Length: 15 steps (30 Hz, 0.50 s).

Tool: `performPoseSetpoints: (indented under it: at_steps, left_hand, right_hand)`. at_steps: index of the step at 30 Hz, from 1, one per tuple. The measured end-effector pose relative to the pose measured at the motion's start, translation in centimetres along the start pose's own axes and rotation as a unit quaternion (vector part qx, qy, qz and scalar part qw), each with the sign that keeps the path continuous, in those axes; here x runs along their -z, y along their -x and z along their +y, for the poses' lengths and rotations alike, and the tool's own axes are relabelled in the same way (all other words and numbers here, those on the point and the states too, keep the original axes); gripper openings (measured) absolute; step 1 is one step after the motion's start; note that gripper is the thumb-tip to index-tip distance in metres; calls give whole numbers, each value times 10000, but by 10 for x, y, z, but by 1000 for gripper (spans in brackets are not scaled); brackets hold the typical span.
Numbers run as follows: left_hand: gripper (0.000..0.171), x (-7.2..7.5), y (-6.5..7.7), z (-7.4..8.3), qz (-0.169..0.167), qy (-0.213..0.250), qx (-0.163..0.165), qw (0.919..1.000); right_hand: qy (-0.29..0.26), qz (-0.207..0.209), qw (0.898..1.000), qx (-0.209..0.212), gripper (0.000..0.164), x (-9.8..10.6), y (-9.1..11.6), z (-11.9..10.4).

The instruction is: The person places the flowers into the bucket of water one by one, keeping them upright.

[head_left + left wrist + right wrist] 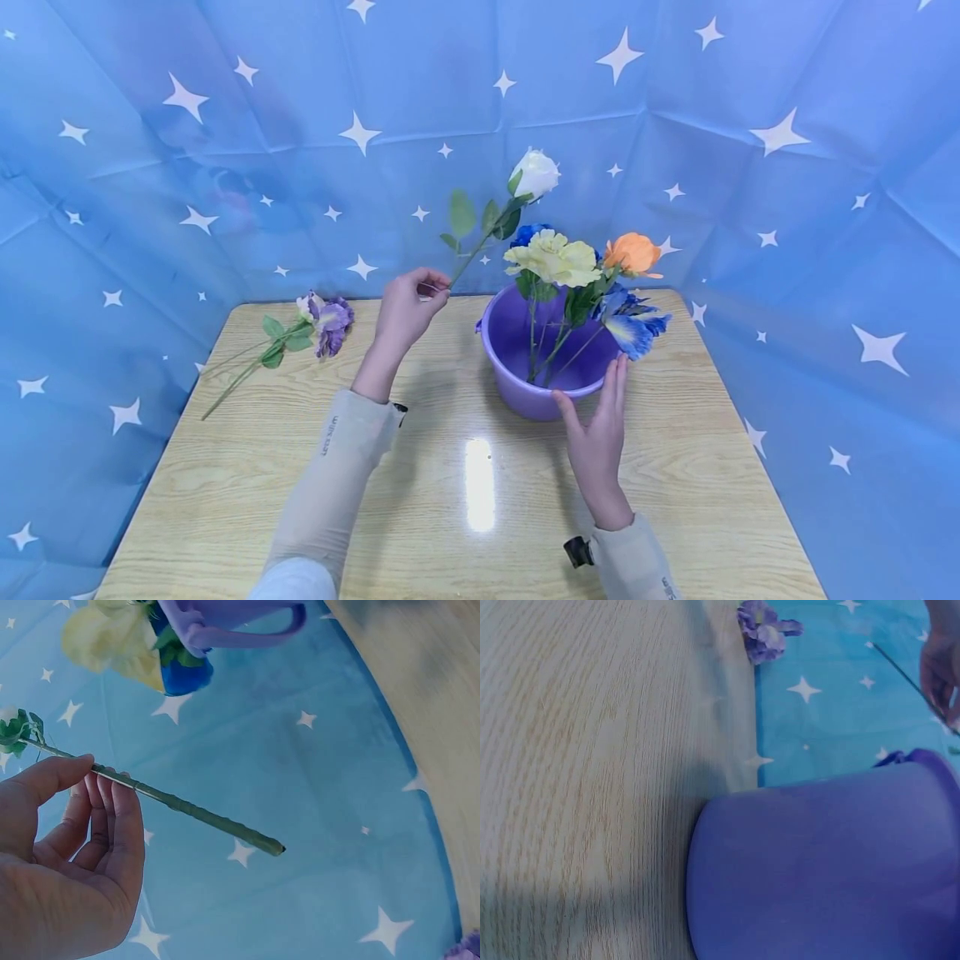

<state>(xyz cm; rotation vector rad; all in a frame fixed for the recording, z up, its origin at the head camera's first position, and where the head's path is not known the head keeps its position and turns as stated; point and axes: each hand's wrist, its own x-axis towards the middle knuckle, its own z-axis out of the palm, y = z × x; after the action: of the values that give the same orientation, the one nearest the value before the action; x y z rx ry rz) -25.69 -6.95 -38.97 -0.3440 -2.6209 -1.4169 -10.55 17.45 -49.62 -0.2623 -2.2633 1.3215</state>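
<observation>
My left hand (411, 307) pinches the green stem of an artificial white rose (537, 173) between thumb and fingertips. The rose is raised to the left of the purple bucket (528, 402), bloom tilted up and to the right. In the left wrist view the bare lower stem (214, 817) sticks out past the fingers. My right hand (597, 446) touches the bucket's near right rim, its fingers fairly straight and thumb spread apart. Inside the bucket stand a pale yellow flower (553, 258), an orange flower (633, 253) and blue flowers (633, 325), leaning to the right.
On the wooden table (247, 483), a purple flower (330, 323) with long green stems lies at the left. A blue star-printed cloth (420, 92) hangs behind the table and along both sides. The bucket's handle (255, 634) shows in the left wrist view.
</observation>
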Motion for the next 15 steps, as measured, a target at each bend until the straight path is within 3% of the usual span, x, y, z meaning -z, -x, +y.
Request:
performPoseSetpoints:
  at_steps: [15]
  left_hand:
    - [11,-18,-12,36,-170,210,-305,9992]
  right_hand:
    - [29,49,9999,83,94,-1,0,1]
